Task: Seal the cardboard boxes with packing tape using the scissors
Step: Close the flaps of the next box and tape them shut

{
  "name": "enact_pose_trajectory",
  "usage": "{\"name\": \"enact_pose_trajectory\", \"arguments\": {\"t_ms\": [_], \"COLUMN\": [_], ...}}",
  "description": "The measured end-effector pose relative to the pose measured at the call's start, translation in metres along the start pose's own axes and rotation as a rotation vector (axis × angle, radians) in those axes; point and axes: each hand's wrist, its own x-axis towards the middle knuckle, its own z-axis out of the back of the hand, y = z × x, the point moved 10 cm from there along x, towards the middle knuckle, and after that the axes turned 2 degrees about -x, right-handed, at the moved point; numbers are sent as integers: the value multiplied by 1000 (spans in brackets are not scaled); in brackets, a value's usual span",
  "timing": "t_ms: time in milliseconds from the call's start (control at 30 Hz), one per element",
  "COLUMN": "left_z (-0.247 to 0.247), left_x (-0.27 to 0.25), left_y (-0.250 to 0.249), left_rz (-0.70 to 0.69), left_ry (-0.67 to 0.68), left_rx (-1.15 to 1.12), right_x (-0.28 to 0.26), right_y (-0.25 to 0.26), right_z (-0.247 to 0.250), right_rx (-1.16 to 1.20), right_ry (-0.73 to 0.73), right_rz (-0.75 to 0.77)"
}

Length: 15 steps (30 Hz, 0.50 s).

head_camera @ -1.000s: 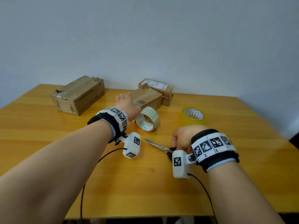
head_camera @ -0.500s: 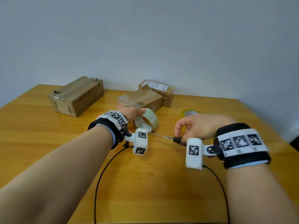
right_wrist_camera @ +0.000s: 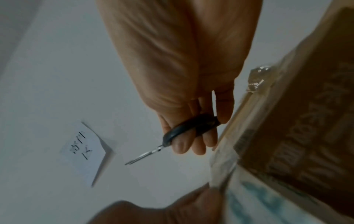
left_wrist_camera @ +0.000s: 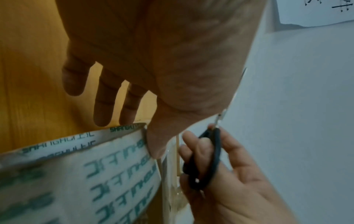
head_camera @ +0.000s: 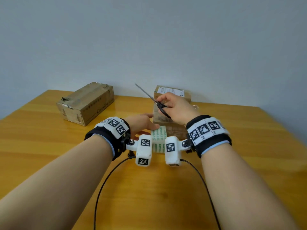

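While my two forearms reach over the yellow wooden table, my left hand lies nearest, fingers straight and loose on top of the roll of clear packing tape with green lettering, thumb against its rim; it pinches nothing that I can make out. Just beyond the roll stands the nearer brown cardboard box, touching or all but touching the roll, with crinkled clear tape along its edge. Above that box my right hand grips the black-handled steel scissors, fingers threaded through the loop handles, blades together and pointing up and to the left, clear of everything. Behind it sits a second small cardboard box with a white label, and well apart to the left a long worn cardboard box, all near the pale wall.

I judge the roll light and stiff, its core firm enough to take by the rim; the free tape is thin, limp and sticky, best pinched at its very end and kept taut. The scissors are rigid and sharp, to be held only by the handles. The boxes look light and may slide when pressed.
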Motion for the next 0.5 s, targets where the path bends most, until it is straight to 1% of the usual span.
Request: {"name": "enact_pose_trajectory", "arguments": {"t_ms": [100, 167, 300, 500], "left_z": [-2, -7, -13, -12], "left_x": [1, 3, 3, -12], "left_y": [9, 13, 15, 18], "left_rz": [59, 83, 48, 75], "left_ry": [-7, 2, -25, -10], "left_rx": [-100, -153, -166, -148], "right_x": [11, 14, 16, 14], "right_y": [-19, -26, -33, -37], "right_z": [-13, -13, -17, -22], "right_rx": [-34, 9, 54, 112], "right_ry": [26, 13, 5, 14], "right_rz": [-45, -58, -69, -82]}}
